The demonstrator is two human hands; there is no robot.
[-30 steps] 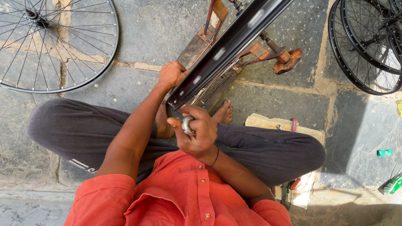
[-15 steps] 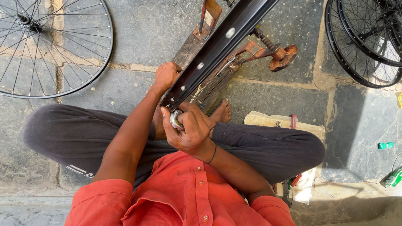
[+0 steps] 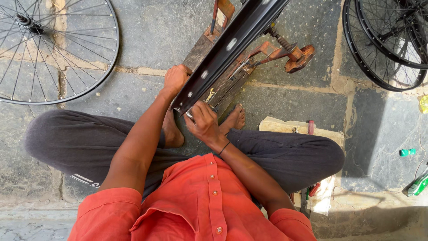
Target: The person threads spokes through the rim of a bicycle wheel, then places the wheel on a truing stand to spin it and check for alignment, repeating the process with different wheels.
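Seated cross-legged on the stone floor, a person steadies a black bicycle rim on a rusty stand — left hand wrapped around its near edge, right hand clamped on a small metal tool at the rim's lower end — spoked wheels lying nearby.

We're looking straight down from the one head-worn camera, close over our own lap, with the orange shirt filling the bottom edge and our crossed legs just beyond it. The view faces the stone floor ahead of us, taking in the black rim at top centre and spoked wheels at both upper corners
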